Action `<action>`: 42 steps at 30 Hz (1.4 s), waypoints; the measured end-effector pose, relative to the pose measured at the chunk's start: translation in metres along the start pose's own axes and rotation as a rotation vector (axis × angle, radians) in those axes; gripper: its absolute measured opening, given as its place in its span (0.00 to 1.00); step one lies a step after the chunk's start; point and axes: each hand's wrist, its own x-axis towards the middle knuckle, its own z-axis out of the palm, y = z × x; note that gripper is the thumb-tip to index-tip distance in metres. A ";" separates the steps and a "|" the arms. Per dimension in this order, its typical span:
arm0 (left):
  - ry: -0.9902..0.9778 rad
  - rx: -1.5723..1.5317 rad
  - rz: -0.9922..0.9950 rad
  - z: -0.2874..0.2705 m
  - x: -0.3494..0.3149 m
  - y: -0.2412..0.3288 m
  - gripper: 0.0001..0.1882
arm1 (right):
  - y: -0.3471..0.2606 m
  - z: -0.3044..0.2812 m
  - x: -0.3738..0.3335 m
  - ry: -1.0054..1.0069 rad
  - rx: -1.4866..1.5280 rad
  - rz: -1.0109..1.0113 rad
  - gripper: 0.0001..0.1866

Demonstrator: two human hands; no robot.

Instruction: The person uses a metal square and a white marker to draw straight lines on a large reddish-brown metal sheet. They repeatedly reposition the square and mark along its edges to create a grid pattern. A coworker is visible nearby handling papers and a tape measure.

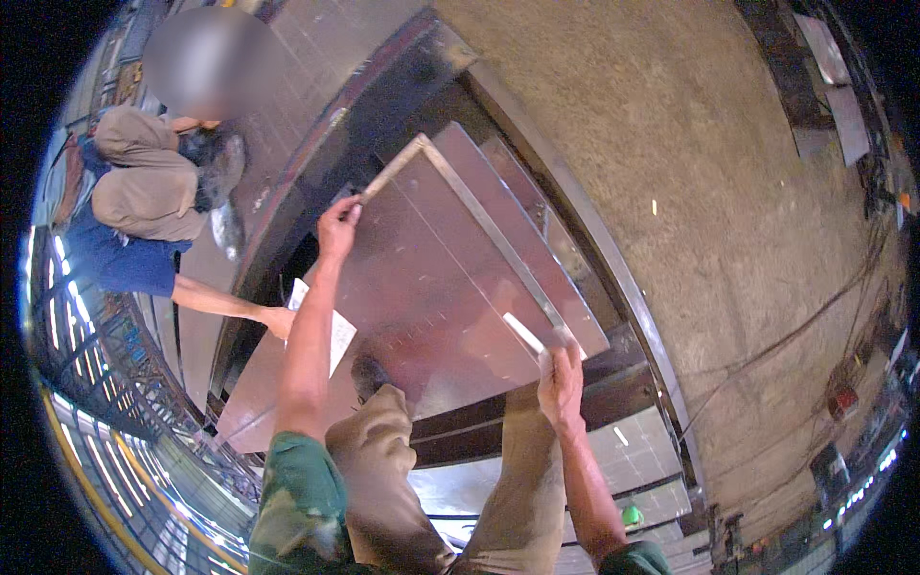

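A long L-shaped steel square [494, 240] lies over a reddish-brown metal plate [422, 278], its corner pointing away from me. My left hand [337, 228] is closed on the end of its shorter arm. At the near end of the longer arm, my right hand [561, 383] is closed around a slim white stick [523, 333] that points up and left. Those right fingertips are blurred and overlap the square; whether they also grip it I cannot tell. A thin straight line runs along the plate, roughly parallel to the longer arm.
At the left, a crouching co-worker [144, 192] reaches a hand [278, 321] to a white sheet [340, 340] on the plate, partly behind my left forearm. A steel frame [613, 278] surrounds the plate. My shoe [368, 374] rests on it. Cables [795, 335] cross the floor at right.
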 end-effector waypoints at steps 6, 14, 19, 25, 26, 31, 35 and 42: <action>-0.053 0.070 -0.042 0.003 0.007 0.009 0.13 | 0.025 0.003 -0.083 0.015 0.132 0.233 0.10; -0.015 0.042 -0.036 0.010 0.005 0.007 0.13 | 0.045 -0.004 -0.133 0.209 0.312 0.469 0.12; -0.001 0.047 0.008 0.010 0.004 0.008 0.13 | 0.045 -0.020 -0.136 0.216 0.361 0.628 0.13; -0.038 0.009 -0.040 0.014 0.012 -0.014 0.13 | 0.060 -0.034 -0.139 0.269 0.348 0.646 0.12; -0.036 0.027 -0.055 0.011 0.012 -0.023 0.13 | 0.057 -0.038 -0.136 0.266 0.345 0.655 0.12; -0.060 0.077 0.001 0.013 0.018 -0.010 0.14 | 0.041 -0.061 -0.117 0.434 0.329 0.648 0.13; -0.146 0.060 -0.002 0.000 0.022 -0.006 0.15 | 0.050 -0.069 -0.088 0.621 0.401 0.545 0.12; -0.386 -0.169 -0.141 -0.026 0.034 0.001 0.15 | 0.068 -0.065 -0.009 0.837 0.393 0.394 0.08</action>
